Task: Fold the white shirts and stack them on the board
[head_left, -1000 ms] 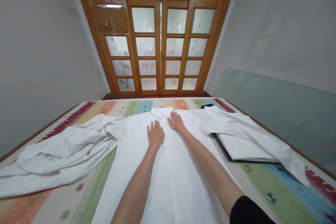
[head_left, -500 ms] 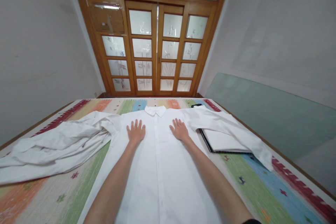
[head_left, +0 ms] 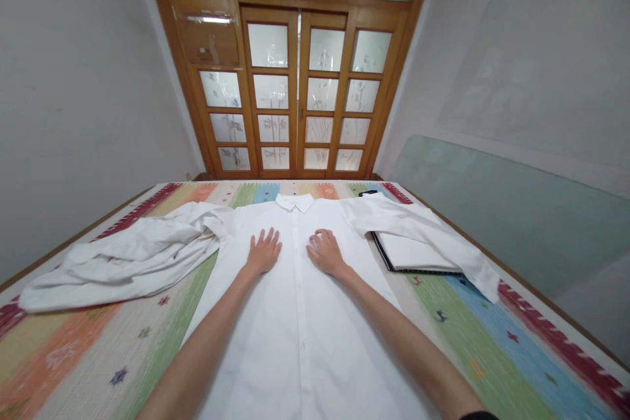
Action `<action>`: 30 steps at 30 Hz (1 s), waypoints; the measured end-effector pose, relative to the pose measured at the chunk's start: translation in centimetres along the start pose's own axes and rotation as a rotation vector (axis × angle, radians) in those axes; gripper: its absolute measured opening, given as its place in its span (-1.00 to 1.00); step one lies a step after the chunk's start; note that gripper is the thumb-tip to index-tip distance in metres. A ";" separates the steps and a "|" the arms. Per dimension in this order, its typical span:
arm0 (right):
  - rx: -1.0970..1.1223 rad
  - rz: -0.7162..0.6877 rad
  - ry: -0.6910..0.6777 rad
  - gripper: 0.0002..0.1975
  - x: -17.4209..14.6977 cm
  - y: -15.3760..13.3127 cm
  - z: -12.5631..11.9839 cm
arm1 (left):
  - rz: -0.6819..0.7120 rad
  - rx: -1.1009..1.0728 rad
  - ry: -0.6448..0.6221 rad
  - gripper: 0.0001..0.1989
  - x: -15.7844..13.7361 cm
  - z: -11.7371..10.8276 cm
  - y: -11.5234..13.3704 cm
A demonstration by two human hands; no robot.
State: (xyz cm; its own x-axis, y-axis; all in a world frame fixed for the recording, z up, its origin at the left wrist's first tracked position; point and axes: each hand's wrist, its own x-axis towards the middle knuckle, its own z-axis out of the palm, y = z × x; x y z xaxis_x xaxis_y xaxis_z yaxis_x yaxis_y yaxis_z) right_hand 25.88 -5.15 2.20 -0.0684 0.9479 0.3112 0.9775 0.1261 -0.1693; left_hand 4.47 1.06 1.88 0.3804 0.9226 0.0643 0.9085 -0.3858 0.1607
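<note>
A white button-up shirt (head_left: 300,315) is spread front side up, its collar (head_left: 294,202) at the far end and its button placket running down the middle. My left hand (head_left: 264,251) lies on the chest left of the placket, fingers spread, holding nothing. On the other side of the placket rests my right hand (head_left: 325,252), its fingers loosely bent against the cloth, with no fold visible in them. The left-side sleeve (head_left: 132,256) is bunched and wrinkled. Over a flat white item with a black edge (head_left: 418,254) lies the right-side sleeve (head_left: 418,223).
Under the shirt is a colourful striped cover (head_left: 98,341) with small star and animal figures. A small black object (head_left: 367,193) is near the far right shoulder. A pale green panel (head_left: 516,210) lines the right wall, and wooden glazed doors (head_left: 298,92) stand beyond the far edge.
My right hand has slid toward the placket and its fingers have bent. My left hand has shifted slightly inward and down the shirt. The view has moved a little.
</note>
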 end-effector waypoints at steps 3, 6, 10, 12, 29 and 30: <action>0.019 0.009 -0.028 -0.64 0.5 -3.4 0.0 | 0.089 -0.008 -0.028 -0.48 -1.4 -0.1 0.7; -0.021 0.052 -0.103 -0.64 1.1 -5.5 -0.1 | 0.095 0.005 -0.002 -0.48 -2.7 -0.1 0.5; -0.054 0.118 -0.195 -0.72 1.6 -6.2 -0.7 | 0.028 0.020 0.046 -0.47 -3.9 -0.2 -0.9; -0.043 0.112 -0.199 -0.73 1.8 -6.1 -1.0 | 0.011 0.025 0.043 -0.46 -4.3 -0.5 -2.0; 0.858 0.341 -0.210 -0.85 0.9 -2.3 0.0 | 0.222 -0.280 0.149 -0.72 -2.5 -1.2 4.0; 0.893 0.340 -0.193 -0.87 0.9 -2.3 0.1 | 0.223 -0.286 0.132 -0.73 -2.2 -1.3 4.6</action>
State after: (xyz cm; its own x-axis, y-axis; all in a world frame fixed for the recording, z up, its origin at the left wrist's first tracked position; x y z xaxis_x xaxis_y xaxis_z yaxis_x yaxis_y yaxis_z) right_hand 23.53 -4.60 2.77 0.0803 0.9963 -0.0308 0.4457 -0.0635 -0.8930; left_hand 7.58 -2.78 3.76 0.5206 0.8157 0.2524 0.7139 -0.5780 0.3954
